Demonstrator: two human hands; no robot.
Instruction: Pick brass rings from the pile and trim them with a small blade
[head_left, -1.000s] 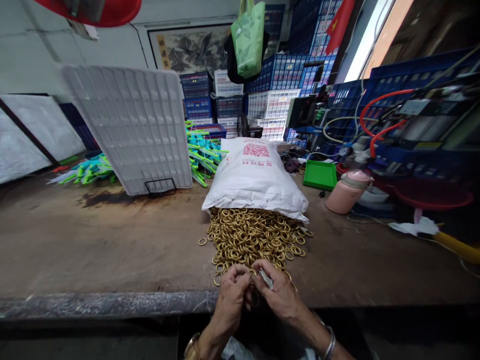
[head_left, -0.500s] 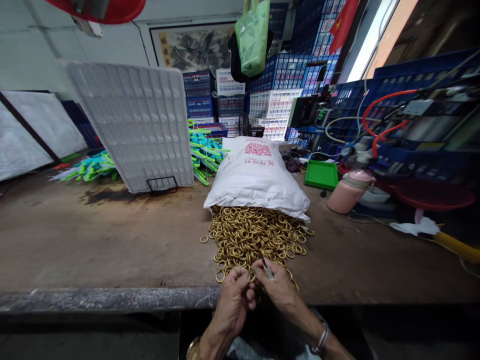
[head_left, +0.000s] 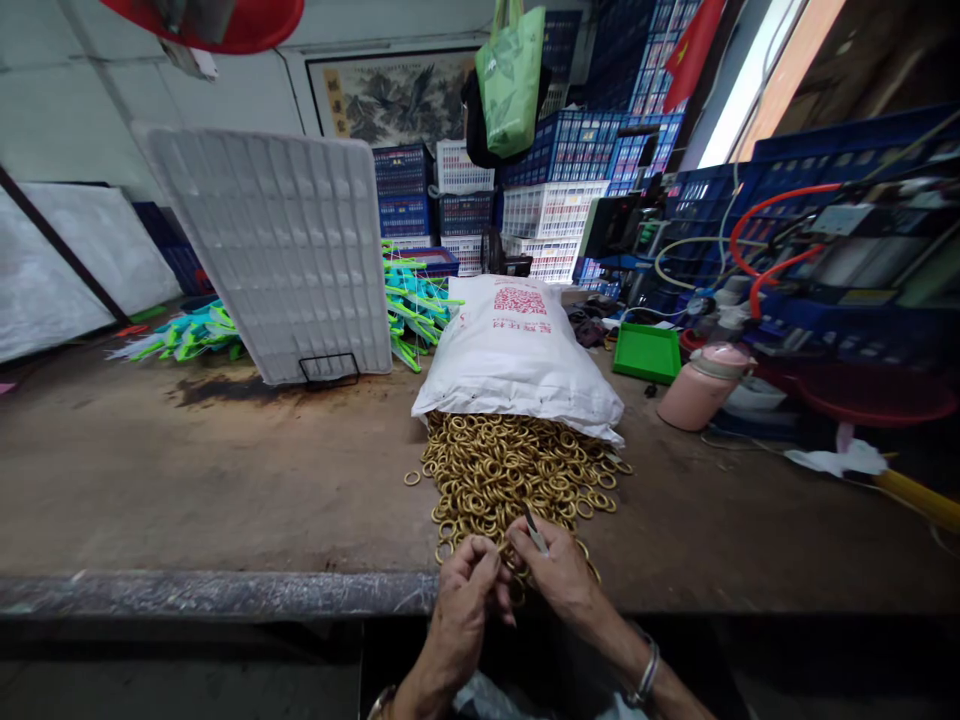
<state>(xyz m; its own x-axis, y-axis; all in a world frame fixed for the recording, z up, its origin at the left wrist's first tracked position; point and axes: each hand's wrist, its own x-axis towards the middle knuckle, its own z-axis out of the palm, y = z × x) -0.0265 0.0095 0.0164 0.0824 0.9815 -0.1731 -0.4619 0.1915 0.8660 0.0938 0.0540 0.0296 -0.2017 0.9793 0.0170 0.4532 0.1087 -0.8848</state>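
A heap of gold-coloured rings (head_left: 510, 470) spills from the mouth of a white woven sack (head_left: 517, 360) on the table. At the near edge of the heap, my left hand (head_left: 466, 600) is closed, thumb against fingers, on a gold ring (head_left: 503, 547) that shows only in part. My right hand (head_left: 559, 570) is close beside it, its fingertips at the same ring. A slim knife-like tool (head_left: 535, 532) with a dark tip sits in the right hand, pointing up and away. Most of its length is hidden by the fingers.
A ribbed white plastic panel (head_left: 277, 260) stands upright at the left, with teal and green pieces (head_left: 416, 310) behind it. To the right are a green tray (head_left: 646, 352), a pink bottle (head_left: 701, 388) and a machine with red hoses (head_left: 780, 270). The table's front edge (head_left: 225, 597) runs below.
The view has shifted slightly. My left fingers have turned a little and straightened near the ring. My right hand still holds the knife-like tool in almost the same place.
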